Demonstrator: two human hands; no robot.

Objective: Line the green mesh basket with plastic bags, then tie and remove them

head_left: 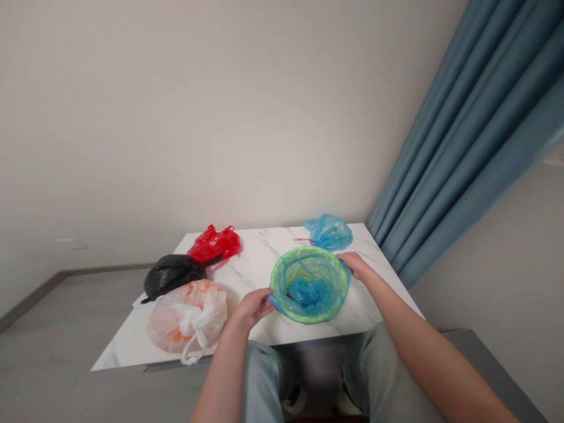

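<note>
A green mesh wastebasket (278, 267) is on the table in front of me, its open top tilted toward me. A thin blue plastic bag (346, 281) lines it and is folded over the rim, with more crumpled blue plastic (311, 292) at the bottom. At the rim's left side, my left hand (255, 306) is closed on the bag's folded edge. My right hand (353, 264) pinches that edge at the upper right of the rim. The fingertips of both hands are partly hidden by the bag and basket.
The white marble-patterned table (253, 264) also bears a tied white-and-orange bag (189, 317), a black bag (173, 276) and a red bag (215, 244) at left. A tied blue bag (331, 231) lies behind the basket. A blue curtain (462, 147) hangs at right.
</note>
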